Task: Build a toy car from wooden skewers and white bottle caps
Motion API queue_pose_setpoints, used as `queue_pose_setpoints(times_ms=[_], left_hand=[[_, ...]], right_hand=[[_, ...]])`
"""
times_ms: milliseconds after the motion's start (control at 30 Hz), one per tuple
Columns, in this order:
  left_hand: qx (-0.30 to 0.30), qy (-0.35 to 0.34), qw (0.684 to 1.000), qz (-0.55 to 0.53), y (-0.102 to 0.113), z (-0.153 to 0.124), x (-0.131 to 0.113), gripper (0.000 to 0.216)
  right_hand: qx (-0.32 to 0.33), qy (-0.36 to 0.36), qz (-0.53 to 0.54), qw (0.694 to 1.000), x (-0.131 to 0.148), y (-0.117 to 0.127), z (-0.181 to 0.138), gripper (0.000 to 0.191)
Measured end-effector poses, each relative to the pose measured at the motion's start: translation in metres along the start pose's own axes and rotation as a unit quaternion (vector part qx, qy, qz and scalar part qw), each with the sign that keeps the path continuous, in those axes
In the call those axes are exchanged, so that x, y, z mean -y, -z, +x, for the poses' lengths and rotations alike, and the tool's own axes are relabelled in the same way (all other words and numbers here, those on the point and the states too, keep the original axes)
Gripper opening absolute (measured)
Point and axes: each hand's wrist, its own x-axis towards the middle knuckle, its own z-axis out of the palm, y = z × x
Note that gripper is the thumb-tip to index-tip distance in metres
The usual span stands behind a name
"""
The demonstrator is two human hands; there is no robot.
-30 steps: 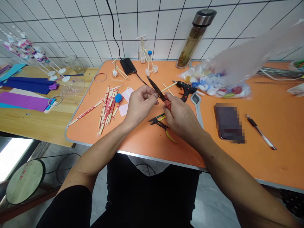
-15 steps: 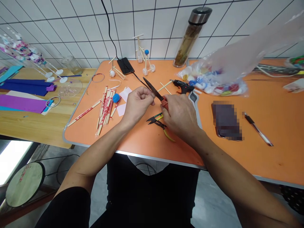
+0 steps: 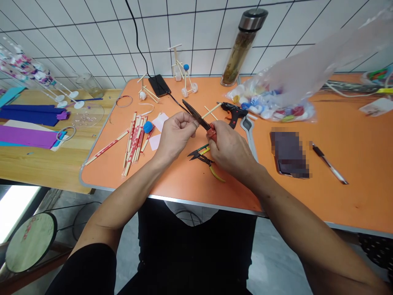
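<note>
My right hand point(image 3: 229, 143) is closed round the red handles of a pair of scissors point(image 3: 194, 110), whose dark blades point up and left past my left fingertips. My left hand point(image 3: 178, 133) is closed in a pinch close to the blades; whatever sits between its fingers is too small to make out. Below the hands lie yellow-handled pliers point(image 3: 208, 162) and small snips point(image 3: 199, 151). Left of my left hand are pink paper pieces point(image 3: 156, 142), a blue ball point(image 3: 147, 127) and a bundle of wrapped chopsticks point(image 3: 135, 143).
Behind stand small stick models point(image 3: 188, 84), a black power bank point(image 3: 159, 85) and a tall tea bottle point(image 3: 242, 49). A glue gun point(image 3: 233, 112), a plastic bag point(image 3: 282, 94), a phone point(image 3: 290, 153) and a pen point(image 3: 330, 164) lie rightward. Coloured paper point(image 3: 27, 134) covers part of the wooden table.
The view has shifted slightly, so the table things appear a little further left. Both hands and the scissors keep almost the same pose.
</note>
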Motion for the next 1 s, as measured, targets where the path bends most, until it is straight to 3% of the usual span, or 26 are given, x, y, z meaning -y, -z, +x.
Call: queue_pose_setpoints(times_ms=[433,800,1000], left_hand=[[0.015,0.041,0.999,-0.017,0.003,0.003,-0.004,0.017],[0.028,0.068,0.997,-0.035,0.003,0.003,-0.003,0.015],[0.039,-0.02,0.999,-0.01,0.002,0.003,0.006,0.017]], right_hand=[[0.034,0.015,-0.008,0.999,-0.002,0.002,0.006,0.019],[0.02,0.016,0.007,1.0,-0.009,-0.001,0.003,0.012],[0.033,-0.011,0.005,0.999,-0.012,-0.002,0.006,0.013]])
